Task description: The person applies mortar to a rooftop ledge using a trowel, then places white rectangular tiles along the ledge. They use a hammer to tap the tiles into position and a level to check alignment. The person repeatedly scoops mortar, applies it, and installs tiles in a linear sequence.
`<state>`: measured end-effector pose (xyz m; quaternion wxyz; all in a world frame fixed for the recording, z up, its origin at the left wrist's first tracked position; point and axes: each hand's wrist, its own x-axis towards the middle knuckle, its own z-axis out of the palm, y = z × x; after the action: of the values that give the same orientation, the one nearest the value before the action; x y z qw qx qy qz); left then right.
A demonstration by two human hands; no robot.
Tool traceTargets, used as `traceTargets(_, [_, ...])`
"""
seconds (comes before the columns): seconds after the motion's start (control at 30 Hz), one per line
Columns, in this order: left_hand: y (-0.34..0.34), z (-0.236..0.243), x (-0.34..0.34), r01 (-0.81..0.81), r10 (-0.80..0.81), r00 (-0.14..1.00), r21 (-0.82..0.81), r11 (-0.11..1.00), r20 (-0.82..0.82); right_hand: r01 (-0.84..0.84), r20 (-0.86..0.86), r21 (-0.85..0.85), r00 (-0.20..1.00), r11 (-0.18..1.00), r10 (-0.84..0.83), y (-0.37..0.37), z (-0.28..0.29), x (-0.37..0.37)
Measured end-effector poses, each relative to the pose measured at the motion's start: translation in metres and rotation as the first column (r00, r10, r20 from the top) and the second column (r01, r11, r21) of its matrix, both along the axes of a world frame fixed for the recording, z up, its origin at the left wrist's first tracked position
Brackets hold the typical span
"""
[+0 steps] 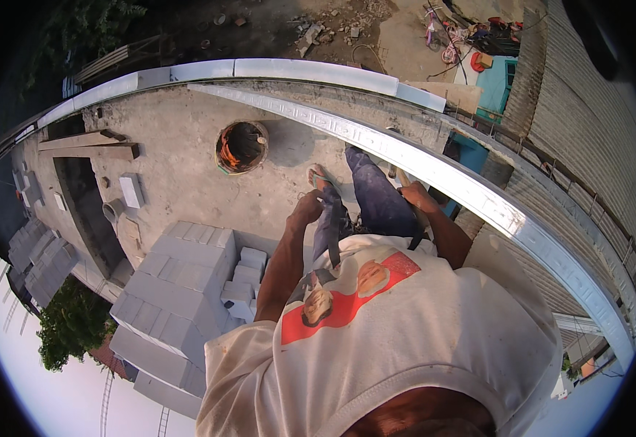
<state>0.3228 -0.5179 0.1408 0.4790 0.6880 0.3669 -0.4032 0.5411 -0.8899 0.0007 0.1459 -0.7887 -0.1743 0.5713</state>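
My left hand is closed in front of my waist, on a dark strap that hangs by my shirt. My right hand is closed round a wooden handle, and the tool's head is too small to make out. Just beyond that hand, a long silver metal channel runs slantwise across the view, passing close to my feet. A round bucket with orange and dark contents stands on the concrete floor ahead of my left foot.
A stack of pale blocks rises at my left, with loose blocks beside it. Farther left are a dark floor opening and wooden planks. White blocks line the far edge, with lower ground beyond. Corrugated roofing lies right.
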Motion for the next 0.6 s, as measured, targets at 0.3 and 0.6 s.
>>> traceTargets(0.3, [0.009, -0.057, 0.001, 0.069, -0.072, 0.997, 0.085, 0.994, 0.039, 0.157, 0.04, -0.063, 0.987, 0.986, -0.155, 0.003, 0.009, 0.017])
traceTargets(0.6, [0.057, -0.167, 0.094, -0.15, -0.18, 0.625, 0.343, 0.927, 0.76, 0.677, -0.046, -0.011, 0.735, 0.736, -0.676, 0.056, 0.03, 0.054])
